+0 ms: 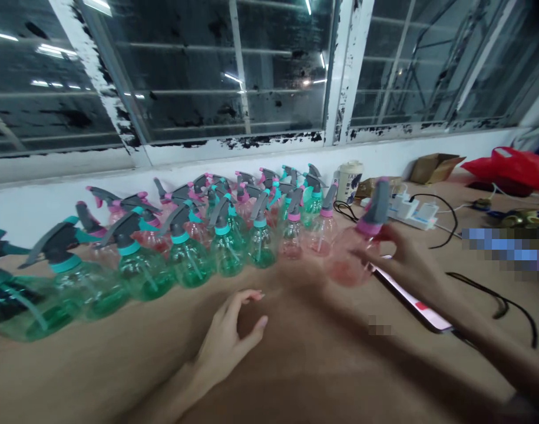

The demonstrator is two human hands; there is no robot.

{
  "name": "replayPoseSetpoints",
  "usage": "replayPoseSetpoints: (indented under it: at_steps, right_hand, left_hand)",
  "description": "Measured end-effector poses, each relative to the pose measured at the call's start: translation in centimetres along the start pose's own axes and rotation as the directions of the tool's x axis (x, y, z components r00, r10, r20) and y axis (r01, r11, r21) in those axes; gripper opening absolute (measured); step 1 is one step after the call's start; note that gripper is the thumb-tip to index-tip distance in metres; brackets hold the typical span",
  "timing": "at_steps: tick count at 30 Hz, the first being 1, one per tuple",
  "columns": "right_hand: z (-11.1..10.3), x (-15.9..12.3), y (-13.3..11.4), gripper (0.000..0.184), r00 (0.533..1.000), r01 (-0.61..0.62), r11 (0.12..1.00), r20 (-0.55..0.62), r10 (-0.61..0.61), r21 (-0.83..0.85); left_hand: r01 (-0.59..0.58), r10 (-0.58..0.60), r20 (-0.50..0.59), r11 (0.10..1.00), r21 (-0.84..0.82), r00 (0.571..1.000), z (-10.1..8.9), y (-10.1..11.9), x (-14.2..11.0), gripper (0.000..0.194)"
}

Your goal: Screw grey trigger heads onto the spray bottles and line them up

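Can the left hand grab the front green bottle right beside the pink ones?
Probably yes: the left hand looks empty, and nothing seems to stand between it and that green bottle.

spray bottles [189, 262]: i read clear plastic, smooth and glossy, catching highlights. trigger heads [177, 217]: grey plastic, mostly matt. collars [179, 238]: smooth coloured plastic. tabletop [119, 353]: wood or wood-look laminate, i can't tell which from this far off; smooth, low sheen. window frames [347, 76]: white paint, flaking, rough. panes [185, 76]: glossy glass, streaked with reflections. on my feed the phone screen [410, 294] looks flat and smooth. power strip [417, 221]: white plastic. box [435, 168]: matt brown cardboard. bag [503, 168]: red plastic, creased, slightly shiny. cup [349, 182]: paper or plastic, unclear to me.
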State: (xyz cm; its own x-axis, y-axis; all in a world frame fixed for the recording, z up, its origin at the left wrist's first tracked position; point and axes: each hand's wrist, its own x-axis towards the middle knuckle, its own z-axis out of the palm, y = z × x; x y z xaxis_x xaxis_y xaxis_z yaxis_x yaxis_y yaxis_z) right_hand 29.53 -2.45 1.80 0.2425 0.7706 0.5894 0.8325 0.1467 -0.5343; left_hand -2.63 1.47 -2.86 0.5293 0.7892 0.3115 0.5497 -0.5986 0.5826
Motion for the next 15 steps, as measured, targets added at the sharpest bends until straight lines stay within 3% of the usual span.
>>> replayPoseSetpoints:
  at_steps: [2, 5, 10, 15]
  right_hand:
    - [0.9, -2.1, -3.9, 0.045, 0.982, 0.032, 0.998, 0.184, -0.041, 0.05]
    - [3.1, -4.2, -8.6, 0.043, 0.946, 0.151, 0.98, 0.269, -0.181, 0.129]
    - [7.0, -5.6, -12.8, 0.032, 0.892, 0.293, 0.933, 0.291, -0.345, 0.209]
    - [10.0, -6.3, -15.6, 0.028, 0.881, 0.334, 0.908, 0.259, -0.396, 0.251]
  left_hand:
    - [0.006, -0.007, -0.019, 0.999, -0.051, 1.0, -0.1, 0.3, -0.1, 0.03]
    - [-0.056, 0.049, -0.048, 0.987, -0.15, 0.998, -0.7, 1.1, -0.3, 0.044]
    - [-0.126, 0.111, -0.072, 0.958, -0.258, 0.991, -3.0, 3.3, -1.3, 0.065]
    - [0.033, -0.077, -0.117, 0.941, -0.337, 0.99, -5.4, 4.8, -2.6, 0.052]
